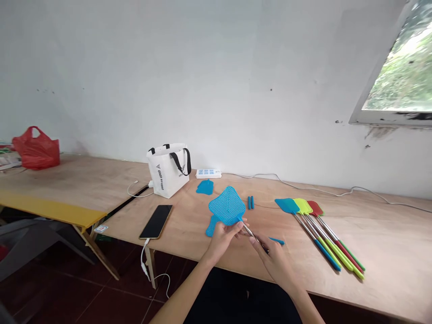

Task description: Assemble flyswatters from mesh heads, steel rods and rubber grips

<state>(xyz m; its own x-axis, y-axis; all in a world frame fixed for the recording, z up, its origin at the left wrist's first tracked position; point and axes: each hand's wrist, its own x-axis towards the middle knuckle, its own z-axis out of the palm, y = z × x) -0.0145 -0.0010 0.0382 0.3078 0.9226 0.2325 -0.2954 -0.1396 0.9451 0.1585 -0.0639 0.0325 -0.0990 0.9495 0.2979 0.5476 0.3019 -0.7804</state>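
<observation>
A blue fly swatter (227, 206) is held up over the table in both hands, its mesh head tilted toward the wall. My left hand (224, 236) grips it where the head meets the metal rod. Further down the rod, my right hand (272, 258) is closed around the shaft. Another blue swatter head (211, 226) lies partly hidden behind my left hand. More blue heads (205, 186) lie farther back. Two short blue handle grips (250, 202) rest to the right of the held head, and a blue handle (277, 241) shows beyond my right hand.
Several swatters (324, 234) in blue, yellow-green, red and green lie side by side on the right. A phone (157, 221) on a cable, a white bag (168, 173) and a power strip (208, 173) stand left and back. A cable (303, 186) runs along the wall.
</observation>
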